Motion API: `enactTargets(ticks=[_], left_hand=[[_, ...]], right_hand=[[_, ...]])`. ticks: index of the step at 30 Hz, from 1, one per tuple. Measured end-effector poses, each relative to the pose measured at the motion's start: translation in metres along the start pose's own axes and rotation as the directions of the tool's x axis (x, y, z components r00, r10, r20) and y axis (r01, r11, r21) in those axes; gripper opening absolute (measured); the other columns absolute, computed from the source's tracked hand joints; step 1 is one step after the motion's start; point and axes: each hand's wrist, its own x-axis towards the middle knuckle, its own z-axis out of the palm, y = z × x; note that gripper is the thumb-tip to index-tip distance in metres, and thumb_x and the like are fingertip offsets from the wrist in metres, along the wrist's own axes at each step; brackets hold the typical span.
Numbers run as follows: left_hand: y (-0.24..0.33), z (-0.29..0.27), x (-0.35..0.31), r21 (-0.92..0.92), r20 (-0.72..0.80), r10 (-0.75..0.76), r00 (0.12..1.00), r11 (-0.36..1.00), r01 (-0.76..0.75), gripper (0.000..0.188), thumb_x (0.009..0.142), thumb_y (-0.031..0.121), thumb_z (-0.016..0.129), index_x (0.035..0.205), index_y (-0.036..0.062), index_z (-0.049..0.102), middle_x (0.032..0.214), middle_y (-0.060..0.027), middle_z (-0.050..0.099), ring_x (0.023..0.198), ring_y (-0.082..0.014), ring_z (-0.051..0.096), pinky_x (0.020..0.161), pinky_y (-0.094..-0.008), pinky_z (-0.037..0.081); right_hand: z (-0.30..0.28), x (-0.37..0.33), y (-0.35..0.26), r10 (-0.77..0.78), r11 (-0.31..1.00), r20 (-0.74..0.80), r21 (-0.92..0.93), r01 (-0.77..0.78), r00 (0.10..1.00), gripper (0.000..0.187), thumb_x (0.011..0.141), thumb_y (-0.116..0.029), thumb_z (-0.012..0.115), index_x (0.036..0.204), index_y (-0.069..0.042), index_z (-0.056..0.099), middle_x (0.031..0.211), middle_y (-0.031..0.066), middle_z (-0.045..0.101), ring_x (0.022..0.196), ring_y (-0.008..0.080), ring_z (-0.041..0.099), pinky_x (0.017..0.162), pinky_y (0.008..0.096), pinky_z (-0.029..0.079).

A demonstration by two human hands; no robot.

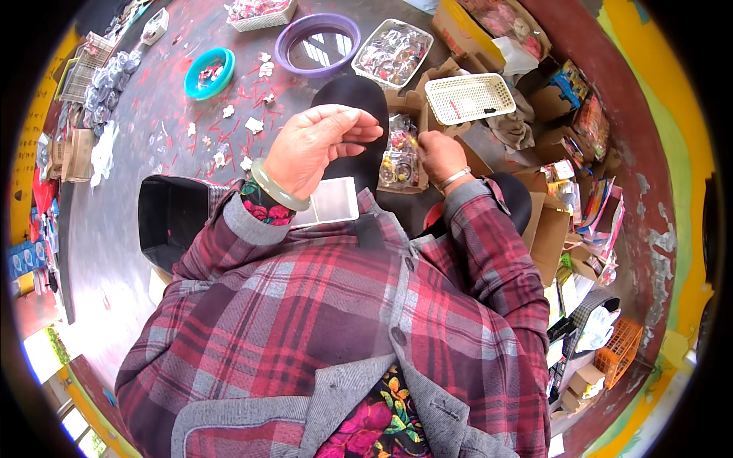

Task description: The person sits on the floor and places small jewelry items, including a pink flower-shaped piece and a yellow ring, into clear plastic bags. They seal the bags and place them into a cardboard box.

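My left hand [322,146] is raised over my left knee, its fingers curled and the thumb close to the index finger. Whatever lies in that pinch, if anything, is too small to make out. My right hand [443,157] is closed beside a cardboard box [421,114]; a tiny yellowish bit shows by its fingertips, of a kind I cannot tell. Inside that box lie small items in clear plastic bags [398,166], partly covered by my leg and hand. On my lap, below the left wrist, rests a shallow white plastic tray [333,201].
Ahead stand a purple basin [282,47], a teal bowl [229,73], a white basket of bagged items [365,47] and a cream basket [508,107]. Cardboard boxes [551,237] crowd my right side. Red and white scraps litter the dark floor. A black bin [164,223] stands left.
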Motion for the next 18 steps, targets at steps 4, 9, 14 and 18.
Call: enactTargets(ticks=[4,9,14,18], left_hand=[[-0.002,-0.002,0.002,-0.005,0.015,0.005,1.000,1.000,-0.005,0.025,0.092,0.020,0.048,0.103,0.0006,0.059,0.100,-0.0128,0.063,0.095,-0.0205,0.060,0.080,-0.0303,0.046],[0.003,-0.004,-0.001,0.011,-0.005,0.023,1.000,1.000,-0.023,0.026,0.091,0.020,0.048,0.103,0.0002,0.059,0.100,-0.0133,0.063,0.095,-0.0206,0.060,0.080,-0.0297,0.046],[0.013,-0.015,-0.005,0.015,-0.029,0.043,0.999,0.999,-0.042,0.026,0.091,0.020,0.048,0.103,0.0004,0.059,0.099,-0.0135,0.063,0.094,-0.0205,0.061,0.079,-0.0290,0.046],[0.020,-0.033,-0.017,0.078,-0.099,0.076,0.992,0.995,-0.068,0.024,0.091,0.019,0.049,0.101,-0.0001,0.060,0.097,-0.0137,0.064,0.091,-0.0205,0.061,0.077,-0.0288,0.047]], right_hand=[[0.027,-0.009,0.000,-0.004,0.948,0.654,-0.239,0.211,0.757,0.020,0.079,-0.013,0.050,0.088,-0.004,0.066,0.090,0.0157,0.065,0.085,0.0294,0.063,0.073,0.0373,0.051],[0.007,-0.011,-0.009,0.067,0.973,0.658,-0.210,0.097,0.750,0.021,0.075,-0.011,0.051,0.087,-0.003,0.066,0.090,0.0182,0.064,0.086,0.0318,0.062,0.074,0.0386,0.050],[-0.003,-0.016,0.002,0.122,0.984,0.551,-0.178,-0.026,0.826,0.023,0.076,-0.014,0.048,0.084,-0.003,0.066,0.088,0.0200,0.064,0.084,0.0340,0.062,0.074,0.0419,0.049],[-0.009,-0.024,-0.004,0.100,0.983,0.544,-0.182,0.000,0.833,0.022,0.076,-0.014,0.048,0.084,-0.003,0.066,0.086,0.0193,0.064,0.082,0.0344,0.062,0.073,0.0422,0.049]])
